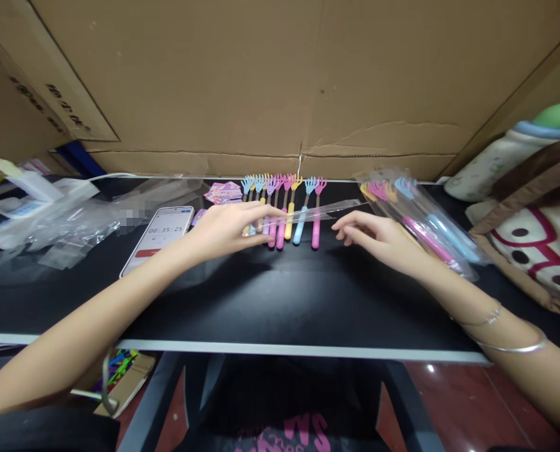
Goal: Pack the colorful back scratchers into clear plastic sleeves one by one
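My left hand [226, 227] pinches one end of a long, narrow clear plastic sleeve [315, 212], which stretches to the right above the table. Near the sleeve's right end, my right hand [371, 235] has loosely bent fingers, with nothing visible between them. Beneath the sleeve lies a row of back scratchers [316, 226] with small claw-shaped heads and pink, blue, yellow and purple handles. Some of them are partly hidden by my left hand. Bagged back scratchers [437, 242] lie to the right, partly behind my right hand and forearm.
A phone [160, 235] showing a timer lies left of my left hand. Printed cards [223, 193] are behind that hand, and crumpled clear bags [86, 220] spread at far left. Cardboard [280, 81] walls the back. A bottle [501, 157] and a fabric bag [534, 245] stand at right.
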Available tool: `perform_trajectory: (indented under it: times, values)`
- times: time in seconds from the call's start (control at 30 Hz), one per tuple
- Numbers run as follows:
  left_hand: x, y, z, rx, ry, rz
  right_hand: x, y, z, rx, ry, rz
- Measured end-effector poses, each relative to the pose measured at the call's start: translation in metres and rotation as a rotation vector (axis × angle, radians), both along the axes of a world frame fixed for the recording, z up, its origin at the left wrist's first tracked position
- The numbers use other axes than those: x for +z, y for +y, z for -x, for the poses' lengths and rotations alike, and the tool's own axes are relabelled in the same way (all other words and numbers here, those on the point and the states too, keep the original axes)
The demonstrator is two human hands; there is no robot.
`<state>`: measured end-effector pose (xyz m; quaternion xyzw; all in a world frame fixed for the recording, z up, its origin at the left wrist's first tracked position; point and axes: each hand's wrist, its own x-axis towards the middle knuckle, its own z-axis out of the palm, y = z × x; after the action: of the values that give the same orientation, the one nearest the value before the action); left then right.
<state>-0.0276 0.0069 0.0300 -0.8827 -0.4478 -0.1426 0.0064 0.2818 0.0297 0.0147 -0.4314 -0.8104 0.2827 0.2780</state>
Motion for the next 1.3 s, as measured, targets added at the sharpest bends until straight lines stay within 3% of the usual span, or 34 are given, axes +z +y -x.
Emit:
perform_trajectory:
  times: [0.17, 0.33, 0.8, 1.3]
  values:
    - [0.0, 0.002, 0.003, -0.008, -0.017, -0.005, -0.005, 0.008, 0.01, 0.103, -0.405, -0.236]
    - [0.002, 0.001, 0.002, 0.003, 0.009, -0.011, -0.005, 0.016, 0.022, 0.117, -0.578, -0.384]
    - [-0.001, 0.0, 0.004, 0.013, 0.026, -0.04, -0.01, 0.033, 0.001, -0.307, -0.977, -0.392]
    - [0.003, -0.001, 0.006, 0.047, 0.041, -0.021, -0.003, 0.04, -0.005, -0.418, -1.03, -0.27]
